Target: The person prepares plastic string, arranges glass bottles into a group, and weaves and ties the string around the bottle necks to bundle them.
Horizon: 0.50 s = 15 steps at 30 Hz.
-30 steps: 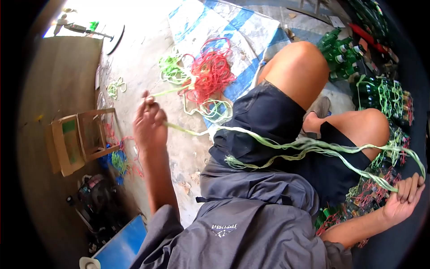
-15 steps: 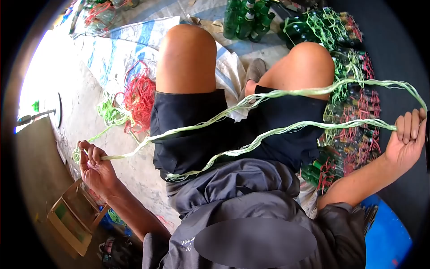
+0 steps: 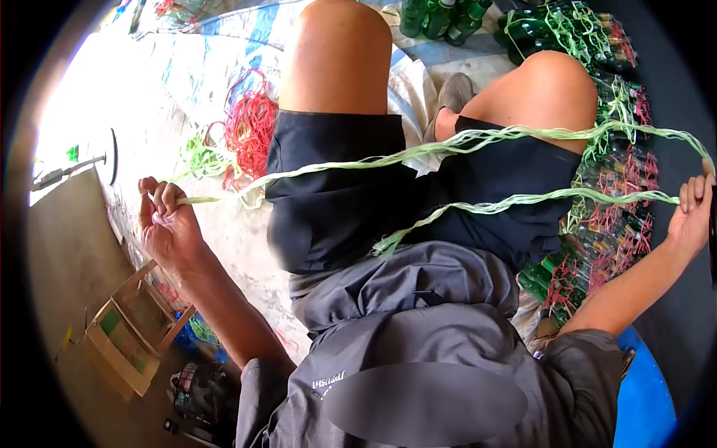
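Note:
A long hank of pale green string (image 3: 351, 166) stretches across my lap between my two hands. My left hand (image 3: 170, 216) is closed around one end of it, at the left. Out at the far right, my right hand (image 3: 693, 213) grips the hank where it doubles back. From there a second length runs back over my shorts, and its frayed loose end lies near my waist. By my left knee, a tangle of red string (image 3: 252, 131) and some loose light green string (image 3: 205, 158) lie on the floor.
Rows of bottles bound with green and red string (image 3: 612, 187) line the right side. Green bottles (image 3: 448, 19) stand beyond my feet. A blue-striped white sheet (image 3: 216, 52) covers the floor ahead. A wooden frame (image 3: 134, 328) stands at lower left, a blue surface (image 3: 646, 396) at lower right.
The view has shifted, so the scene sits further right and higher. The string's loose end has slid rightward across my lap. Both hands keep their grip.

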Each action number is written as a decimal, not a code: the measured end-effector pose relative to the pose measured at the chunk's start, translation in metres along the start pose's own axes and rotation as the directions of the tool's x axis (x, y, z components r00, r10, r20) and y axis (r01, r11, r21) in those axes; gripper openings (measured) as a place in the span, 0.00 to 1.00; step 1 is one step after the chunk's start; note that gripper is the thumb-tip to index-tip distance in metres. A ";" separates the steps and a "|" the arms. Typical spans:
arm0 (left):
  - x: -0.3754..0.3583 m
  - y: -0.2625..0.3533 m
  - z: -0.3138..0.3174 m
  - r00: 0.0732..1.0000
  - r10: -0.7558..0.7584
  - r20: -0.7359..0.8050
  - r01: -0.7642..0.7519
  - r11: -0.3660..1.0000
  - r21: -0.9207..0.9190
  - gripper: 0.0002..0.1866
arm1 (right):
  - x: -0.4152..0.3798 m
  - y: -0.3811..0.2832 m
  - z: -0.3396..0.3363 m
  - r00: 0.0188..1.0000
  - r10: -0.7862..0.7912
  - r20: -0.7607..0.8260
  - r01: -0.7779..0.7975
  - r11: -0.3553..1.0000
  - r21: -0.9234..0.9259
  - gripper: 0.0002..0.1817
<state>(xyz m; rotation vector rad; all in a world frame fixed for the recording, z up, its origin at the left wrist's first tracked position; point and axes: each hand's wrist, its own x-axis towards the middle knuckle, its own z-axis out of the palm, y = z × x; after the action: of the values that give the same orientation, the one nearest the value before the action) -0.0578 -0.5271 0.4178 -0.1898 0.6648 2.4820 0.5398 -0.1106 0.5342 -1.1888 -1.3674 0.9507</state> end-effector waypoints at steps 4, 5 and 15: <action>0.009 0.009 -0.016 0.998 -0.016 0.061 0.016 1.000 -0.005 0.06 | 0.001 0.001 -0.019 0.999 0.004 -0.039 -0.005 1.000 -0.017 0.18; 0.011 0.015 -0.021 0.998 -0.016 0.057 0.017 1.000 -0.004 0.07 | 0.003 0.001 -0.027 0.999 -0.003 -0.045 0.003 1.000 -0.007 0.17; 0.012 0.018 -0.027 0.984 -0.163 0.070 0.169 0.982 -0.087 0.13 | -0.016 -0.049 -0.044 0.875 -0.239 -0.420 0.108 0.944 -0.313 0.15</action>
<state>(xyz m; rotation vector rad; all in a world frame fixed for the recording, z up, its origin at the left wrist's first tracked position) -0.0774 -0.5478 0.3985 -0.1934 0.4875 2.3490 0.5755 -0.1388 0.5852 -1.3673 -1.2216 0.3175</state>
